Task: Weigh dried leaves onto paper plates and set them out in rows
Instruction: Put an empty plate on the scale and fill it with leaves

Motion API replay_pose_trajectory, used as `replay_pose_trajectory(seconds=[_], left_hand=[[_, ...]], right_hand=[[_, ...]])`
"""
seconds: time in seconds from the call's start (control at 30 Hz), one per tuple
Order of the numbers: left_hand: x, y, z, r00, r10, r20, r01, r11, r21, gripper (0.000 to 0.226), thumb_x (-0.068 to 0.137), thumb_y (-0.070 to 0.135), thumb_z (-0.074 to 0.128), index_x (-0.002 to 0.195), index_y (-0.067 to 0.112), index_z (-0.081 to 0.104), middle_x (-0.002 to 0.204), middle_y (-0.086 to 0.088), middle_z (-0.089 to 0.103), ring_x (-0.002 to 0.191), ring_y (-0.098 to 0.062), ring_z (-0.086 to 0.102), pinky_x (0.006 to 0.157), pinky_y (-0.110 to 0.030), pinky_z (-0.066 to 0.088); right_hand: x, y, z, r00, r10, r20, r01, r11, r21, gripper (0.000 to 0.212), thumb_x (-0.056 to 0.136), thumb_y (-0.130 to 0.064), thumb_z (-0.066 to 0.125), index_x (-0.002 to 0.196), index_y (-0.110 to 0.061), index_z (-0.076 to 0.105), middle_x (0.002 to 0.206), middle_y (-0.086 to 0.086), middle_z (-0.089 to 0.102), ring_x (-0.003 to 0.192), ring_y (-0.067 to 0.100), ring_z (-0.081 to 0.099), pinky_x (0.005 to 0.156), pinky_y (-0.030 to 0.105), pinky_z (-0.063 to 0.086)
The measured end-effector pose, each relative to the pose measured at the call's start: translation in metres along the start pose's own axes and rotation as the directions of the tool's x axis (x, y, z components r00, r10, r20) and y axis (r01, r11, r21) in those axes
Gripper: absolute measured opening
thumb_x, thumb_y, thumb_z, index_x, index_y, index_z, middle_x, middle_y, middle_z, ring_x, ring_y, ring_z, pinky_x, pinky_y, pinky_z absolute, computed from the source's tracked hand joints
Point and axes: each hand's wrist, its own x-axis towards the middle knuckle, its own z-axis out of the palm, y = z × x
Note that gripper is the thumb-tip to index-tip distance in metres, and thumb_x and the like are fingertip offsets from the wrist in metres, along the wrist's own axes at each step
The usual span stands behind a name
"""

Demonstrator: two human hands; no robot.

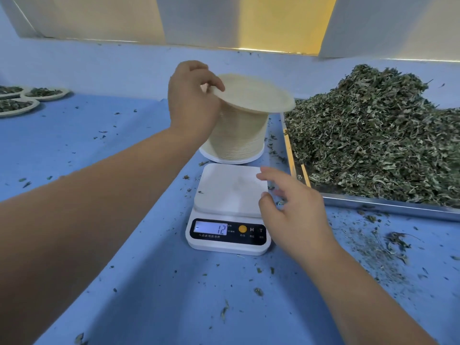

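1. Head view: there are two hands. The left hand (191, 100) pinches one paper plate (256, 95) by its rim with thumb and fingers. It holds the plate tilted, just above the stack of plates (239, 138).
2. The stack is one tall pile. Its plates are too thin and too many to count, and the left hand hides its left side.
3. The right hand (293, 210) is open with fingers spread, at the right edge of the one white scale (229, 210). I cannot tell if it touches it.
4. The scale's screen shows 12.
5. One metal tray (385, 205) on the right holds one big heap of dried leaves (373, 135). The picture's edge cuts the tray off.
6. Three filled plates (15, 105) sit close together far left on the blue table (124, 282), partly cut off.
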Motion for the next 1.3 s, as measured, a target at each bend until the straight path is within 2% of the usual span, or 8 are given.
replay_pose_trajectory(seconds=[0.1, 0.23, 0.33, 0.43, 0.57, 0.8, 1.07, 1.3], left_hand=[[-0.024, 0.002, -0.006, 0.993, -0.115, -0.034, 0.102, 0.960, -0.262, 0.040, 0.082, -0.006, 0.060, 0.075, 0.031, 0.074, 0.116, 0.009, 0.062, 0.102, 0.002, 0.063, 0.092, -0.014, 0.048], [-0.059, 0.000, -0.021, 0.973, -0.227, 0.041, 0.219, 0.854, -0.471, 0.040, 0.077, -0.011, 0.062, 0.073, 0.026, 0.076, 0.092, 0.013, 0.074, 0.094, -0.009, 0.072, 0.089, -0.030, 0.059], [-0.084, -0.010, -0.033, 0.976, -0.200, 0.082, 0.214, 0.848, -0.485, 0.040, 0.077, -0.015, 0.065, 0.075, 0.023, 0.077, 0.095, 0.007, 0.073, 0.093, -0.009, 0.071, 0.085, -0.026, 0.058], [-0.102, -0.023, -0.041, 0.979, -0.140, 0.146, 0.191, 0.881, -0.432, 0.041, 0.076, -0.017, 0.067, 0.077, 0.023, 0.076, 0.100, 0.002, 0.071, 0.092, -0.003, 0.069, 0.078, -0.018, 0.055], [-0.111, -0.041, -0.045, 0.934, -0.240, 0.267, 0.341, 0.822, -0.456, 0.036, 0.084, -0.014, 0.071, 0.082, 0.021, 0.078, 0.103, 0.002, 0.078, 0.092, -0.003, 0.073, 0.067, -0.014, 0.055], [-0.099, -0.065, -0.056, 0.704, -0.408, 0.582, 0.710, 0.424, -0.562, 0.046, 0.088, -0.019, 0.040, 0.117, -0.002, 0.071, 0.116, -0.016, 0.076, 0.107, -0.029, 0.073, 0.080, -0.030, 0.060], [-0.100, -0.067, -0.054, 0.689, -0.513, 0.512, 0.722, 0.424, -0.547, 0.044, 0.090, -0.016, 0.036, 0.112, 0.000, 0.070, 0.106, -0.011, 0.079, 0.108, -0.022, 0.074, 0.090, -0.027, 0.059], [-0.106, -0.069, -0.053, 0.671, -0.594, 0.443, 0.726, 0.408, -0.553, 0.038, 0.098, 0.000, 0.036, 0.110, 0.005, 0.072, 0.114, -0.007, 0.076, 0.106, -0.014, 0.075, 0.089, -0.025, 0.059]], right_hand=[[0.004, -0.002, -0.002, 0.988, 0.153, -0.017, -0.140, 0.940, 0.312, 0.035, 0.093, -0.012, 0.058, 0.121, -0.032, 0.066, 0.118, -0.016, 0.070, 0.110, -0.003, 0.064, 0.095, 0.024, 0.052], [0.015, -0.011, -0.012, 0.909, 0.416, 0.020, -0.278, 0.570, 0.773, 0.016, 0.098, -0.018, 0.057, 0.112, -0.016, 0.064, 0.095, 0.006, 0.078, 0.090, 0.023, 0.076, 0.071, 0.036, 0.062], [0.018, -0.013, -0.018, 0.860, 0.493, 0.135, -0.325, 0.323, 0.889, 0.032, 0.104, -0.037, 0.046, 0.110, -0.010, 0.063, 0.071, 0.006, 0.068, 0.062, 0.021, 0.067, 0.051, 0.032, 0.052], [0.018, -0.013, -0.018, 0.874, 0.424, 0.237, -0.363, 0.247, 0.898, 0.040, 0.103, -0.044, 0.044, 0.104, -0.011, 0.065, 0.060, -0.003, 0.050, 0.050, 0.014, 0.048, 0.045, 0.027, 0.039], [0.016, -0.010, -0.010, 0.875, 0.436, 0.212, -0.393, 0.383, 0.836, 0.027, 0.102, -0.024, 0.054, 0.077, -0.014, 0.062, 0.055, -0.002, 0.045, 0.048, 0.014, 0.041, 0.040, 0.025, 0.030], [0.018, 0.001, -0.008, 0.838, 0.511, 0.190, -0.458, 0.470, 0.755, 0.009, 0.097, -0.012, 0.064, 0.099, -0.006, 0.071, 0.062, 0.001, 0.061, 0.046, 0.009, 0.050, 0.039, 0.020, 0.040], [0.019, 0.017, 0.000, 0.909, 0.416, 0.032, -0.391, 0.820, 0.417, 0.023, 0.097, -0.036, 0.062, 0.118, -0.027, 0.066, 0.058, 0.003, 0.065, 0.041, 0.014, 0.048, 0.034, 0.020, 0.030], [0.015, 0.023, -0.008, 0.962, 0.267, -0.051, -0.258, 0.956, 0.137, 0.050, 0.087, -0.062, 0.047, 0.127, -0.036, 0.061, 0.060, -0.002, 0.068, 0.050, 0.002, 0.056, 0.064, 0.030, 0.041]])
